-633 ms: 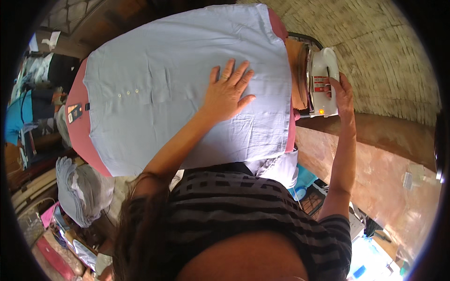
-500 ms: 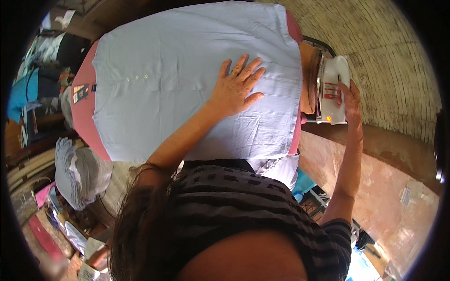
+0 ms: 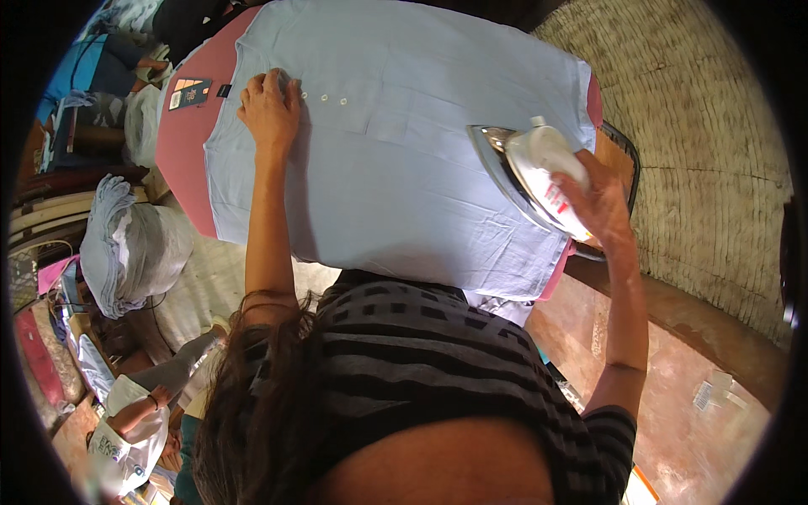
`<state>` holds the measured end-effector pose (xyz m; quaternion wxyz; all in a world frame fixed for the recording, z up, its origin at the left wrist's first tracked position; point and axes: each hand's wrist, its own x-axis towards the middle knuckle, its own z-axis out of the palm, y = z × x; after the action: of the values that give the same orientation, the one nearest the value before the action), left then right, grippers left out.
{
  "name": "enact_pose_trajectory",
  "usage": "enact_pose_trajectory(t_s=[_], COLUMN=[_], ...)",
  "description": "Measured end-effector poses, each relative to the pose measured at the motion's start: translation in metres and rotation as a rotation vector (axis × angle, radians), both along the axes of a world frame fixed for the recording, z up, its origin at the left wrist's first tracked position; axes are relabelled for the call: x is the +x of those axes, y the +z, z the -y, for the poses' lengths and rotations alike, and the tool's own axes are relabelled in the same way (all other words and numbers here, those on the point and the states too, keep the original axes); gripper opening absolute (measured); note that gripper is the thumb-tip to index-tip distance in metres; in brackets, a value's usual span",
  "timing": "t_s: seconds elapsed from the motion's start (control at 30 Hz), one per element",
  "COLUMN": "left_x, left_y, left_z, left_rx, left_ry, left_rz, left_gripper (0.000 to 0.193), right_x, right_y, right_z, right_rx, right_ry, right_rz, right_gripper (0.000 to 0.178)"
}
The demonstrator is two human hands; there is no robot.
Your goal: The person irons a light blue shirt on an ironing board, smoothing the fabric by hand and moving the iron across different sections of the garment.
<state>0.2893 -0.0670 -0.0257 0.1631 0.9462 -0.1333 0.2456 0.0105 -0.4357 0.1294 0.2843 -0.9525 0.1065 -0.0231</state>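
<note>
Head view gives me a rounded, reddish padded board [image 3: 183, 156] under a pale blue garment [image 3: 396, 177], with rough, ridged matting [image 3: 694, 143] beyond the right fingers and soft folded cloths [image 3: 108, 252] well below and left of the left ones. Board edging shows left of the left fingers, by a dark tag [image 3: 188, 94], and again past the hem near the right. Flat fabric stretches between both hands, creased closer to the right. My right hand [image 3: 604, 200] has its fingers wrapped round a glossy white iron [image 3: 547, 160] with a pointed metal plate. My left hand [image 3: 269, 118] bends its fingers onto the garment beside small round buttons [image 3: 324, 98]; whether they pinch, I can't tell.
</note>
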Motion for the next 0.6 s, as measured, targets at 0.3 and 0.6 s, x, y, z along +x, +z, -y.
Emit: enact_pose_trajectory(t_s=[0.3,0.6], left_x=[0.024,0.032], left_y=[0.006,-0.003], left_z=[0.000,-0.030], left_rx=[-0.177,-0.589], left_ry=[-0.047,-0.096], left_rz=[0.054,-0.018], left_gripper=[0.023,0.026], right_x=[0.044,0.049], right_y=[-0.020,-0.018], right_z=[-0.003,-0.004], right_rx=[-0.161,-0.014], right_ry=[0.086,0.106], right_rz=[-0.016,-0.028], right_gripper=[0.040,0.039])
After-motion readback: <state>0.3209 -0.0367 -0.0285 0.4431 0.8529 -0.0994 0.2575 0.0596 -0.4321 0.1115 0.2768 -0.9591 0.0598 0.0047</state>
